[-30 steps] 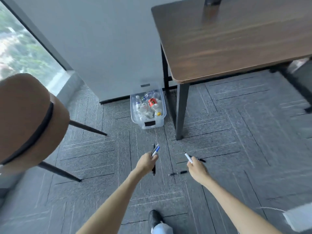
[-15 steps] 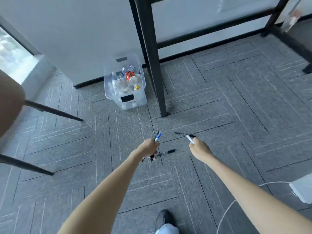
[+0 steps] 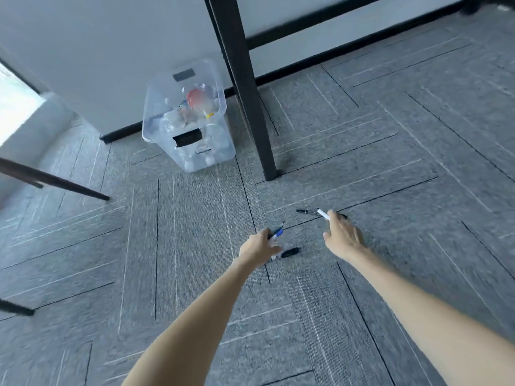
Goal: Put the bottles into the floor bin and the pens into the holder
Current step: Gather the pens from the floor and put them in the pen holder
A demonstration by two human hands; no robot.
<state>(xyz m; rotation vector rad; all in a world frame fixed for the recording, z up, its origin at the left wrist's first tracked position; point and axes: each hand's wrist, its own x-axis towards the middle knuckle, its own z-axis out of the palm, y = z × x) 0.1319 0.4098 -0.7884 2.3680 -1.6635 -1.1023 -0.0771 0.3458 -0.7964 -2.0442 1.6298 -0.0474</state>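
Observation:
My left hand [image 3: 259,247] is low over the grey carpet, closed around a blue-capped pen [image 3: 276,234] and at least one dark pen. Just right of it a black pen [image 3: 289,252] lies on the floor, touching or nearly touching my fingers. My right hand [image 3: 342,236] holds a white pen [image 3: 323,214] that sticks up past my fingers. Behind that hand another black pen [image 3: 306,211] lies on the carpet. The clear plastic floor bin [image 3: 214,151] stands by the wall, filled with several bottles [image 3: 199,103]. No pen holder is in view.
A black table leg [image 3: 250,107] stands right of the bin, with a black crossbar along the wall behind it. Dark chair legs [image 3: 55,182] reach in from the left. A bright window edge is at the far left.
The view has dropped much closer to the floor; the tabletop and the chair seat have left the picture. Both hands have gone down toward the black pens on the carpet, still holding their pens.

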